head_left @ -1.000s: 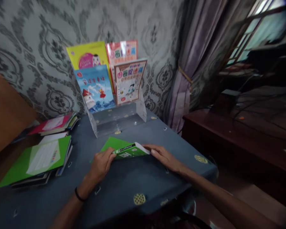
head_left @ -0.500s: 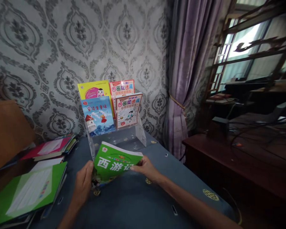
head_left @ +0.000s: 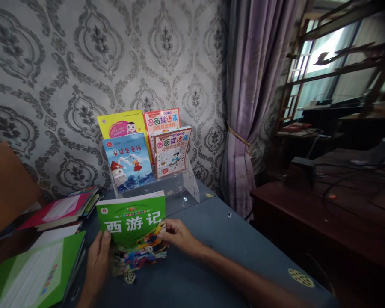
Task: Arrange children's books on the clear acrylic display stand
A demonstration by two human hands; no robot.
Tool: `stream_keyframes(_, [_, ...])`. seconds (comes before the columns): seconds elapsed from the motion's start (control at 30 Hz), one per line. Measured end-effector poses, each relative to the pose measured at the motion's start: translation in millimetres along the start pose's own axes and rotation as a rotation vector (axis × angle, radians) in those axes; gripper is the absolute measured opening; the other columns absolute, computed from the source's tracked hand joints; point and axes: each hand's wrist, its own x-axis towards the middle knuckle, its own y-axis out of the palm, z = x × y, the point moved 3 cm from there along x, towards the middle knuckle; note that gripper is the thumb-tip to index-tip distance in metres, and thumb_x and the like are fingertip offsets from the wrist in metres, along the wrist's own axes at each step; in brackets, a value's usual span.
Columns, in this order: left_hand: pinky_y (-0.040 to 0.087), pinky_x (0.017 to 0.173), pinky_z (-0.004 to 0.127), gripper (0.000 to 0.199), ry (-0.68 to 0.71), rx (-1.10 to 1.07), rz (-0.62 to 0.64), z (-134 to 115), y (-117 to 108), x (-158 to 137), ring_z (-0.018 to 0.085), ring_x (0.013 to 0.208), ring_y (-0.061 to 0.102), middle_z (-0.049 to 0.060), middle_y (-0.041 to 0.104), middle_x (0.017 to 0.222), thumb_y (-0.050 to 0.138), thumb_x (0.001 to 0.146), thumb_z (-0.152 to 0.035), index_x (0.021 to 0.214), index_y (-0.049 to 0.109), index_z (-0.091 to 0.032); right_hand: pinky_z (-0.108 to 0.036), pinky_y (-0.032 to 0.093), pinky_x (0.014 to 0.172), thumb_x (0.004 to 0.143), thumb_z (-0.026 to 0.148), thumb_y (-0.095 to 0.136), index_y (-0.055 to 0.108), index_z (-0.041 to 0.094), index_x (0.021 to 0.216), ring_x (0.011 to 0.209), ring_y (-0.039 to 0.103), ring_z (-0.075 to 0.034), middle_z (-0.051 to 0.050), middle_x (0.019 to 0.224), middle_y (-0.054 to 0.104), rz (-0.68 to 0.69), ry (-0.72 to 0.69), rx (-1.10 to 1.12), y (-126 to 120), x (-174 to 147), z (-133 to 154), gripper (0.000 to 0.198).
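Note:
A green picture book (head_left: 131, 235) with large white characters is held upright above the table, its cover facing me. My left hand (head_left: 99, 256) grips its left edge, thumb on the front. On the right edge, my right hand (head_left: 179, 236) pinches it between thumb and fingers. Just behind it stands a clear acrylic rack (head_left: 190, 182). A blue book (head_left: 128, 162) leans in its front tier on the left, beside a brown-bordered book (head_left: 171, 154). The back tier bears a yellow book (head_left: 120, 122) and a red-bordered book (head_left: 162, 119).
To the left lie piles of books, with a green one (head_left: 67, 256) and a pink one (head_left: 59, 209) on top. A cardboard box (head_left: 9, 184) stands behind them. Patterned wall, purple curtain (head_left: 244, 107) and dark red desk (head_left: 295, 214) border the blue-covered table (head_left: 218, 239).
The green book has come left and nearer, turned level and more upright, so more of its cover shows. Both hands moved along with it. The view shifted slightly.

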Motion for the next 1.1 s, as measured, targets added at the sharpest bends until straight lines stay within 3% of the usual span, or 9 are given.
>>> stream_keyframes(0.17, [0.056,0.09,0.037,0.072,0.056,0.029,0.093,-13.1,24.4,8.4,0.029,0.104,0.067,0.01,0.075,0.106,0.055,0.075,-0.082,0.101,0.07,-0.016,-0.019,0.046,0.05,0.078,0.062,0.074,0.07,0.016,0.099,0.059,0.058,-0.011,-0.001,0.08,0.069,-0.048,-0.007,-0.08,-25.4,0.4,2.0,0.05])
stream_keyframes(0.3, [0.053,0.095,0.037,0.066,0.154,0.095,0.21,-37.4,52.8,20.6,0.029,0.107,0.066,0.01,0.074,0.108,0.048,0.083,-0.077,0.104,0.068,-0.018,-0.022,0.05,0.049,0.081,0.061,0.073,0.069,0.017,0.098,0.059,0.059,-0.011,-0.001,0.081,0.068,-0.07,-0.024,-0.139,-57.1,0.1,23.5,0.047])
stream_keyframes(0.43, [0.054,0.089,0.037,0.05,0.341,0.231,0.315,-79.6,82.4,39.1,0.027,0.096,0.066,0.008,0.074,0.098,0.044,0.09,-0.066,0.098,0.067,-0.021,-0.023,0.053,0.051,0.083,0.055,0.072,0.067,0.018,0.095,0.057,0.059,-0.011,-0.001,0.081,0.068,-0.097,-0.124,-0.227,-95.5,7.2,67.1,0.04])
stream_keyframes(0.6, [0.049,0.08,0.033,0.037,0.708,0.323,0.276,-147.7,114.6,68.5,0.022,0.087,0.061,0.005,0.066,0.086,0.04,0.096,-0.051,0.084,0.059,-0.021,-0.024,0.057,0.055,0.083,0.05,0.074,0.065,0.017,0.095,0.062,0.063,-0.011,-0.003,0.083,0.069,-0.15,-0.23,-0.353,-136.5,32.5,135.4,0.036])
stream_keyframes(0.77, [0.037,0.058,0.028,0.039,0.803,0.329,0.189,-191.6,135.3,101.6,0.015,0.058,0.05,-0.002,0.049,0.06,0.044,0.097,-0.049,0.067,0.042,-0.023,-0.024,0.059,0.056,0.081,0.046,0.076,0.063,0.017,0.101,0.063,0.066,-0.011,-0.005,0.092,0.071,-0.17,-0.329,-0.425,-153.1,59.8,190.6,0.037])
stream_keyframes(0.93, [0.034,0.052,0.026,0.038,0.76,0.301,0.174,-197.4,139.2,102.1,0.013,0.048,0.048,-0.005,0.045,0.051,0.044,0.099,-0.046,0.068,0.043,-0.024,-0.024,0.06,0.055,0.084,0.046,0.074,0.061,0.018,0.106,0.064,0.066,-0.012,-0.005,0.095,0.071,-0.188,-0.339,-0.434,-152.7,57.2,193.4,0.039])
stream_keyframes(1.1, [0.042,0.051,0.026,0.036,0.579,0.286,0.299,-156.0,129.3,61.5,0.015,0.049,0.054,-0.004,0.053,0.053,0.046,0.095,-0.047,0.068,0.048,-0.023,-0.025,0.06,0.055,0.085,0.05,0.072,0.059,0.018,0.107,0.063,0.065,-0.012,-0.005,0.095,0.069,-0.166,-0.21,-0.371,-142.8,18.8,140.5,0.041])
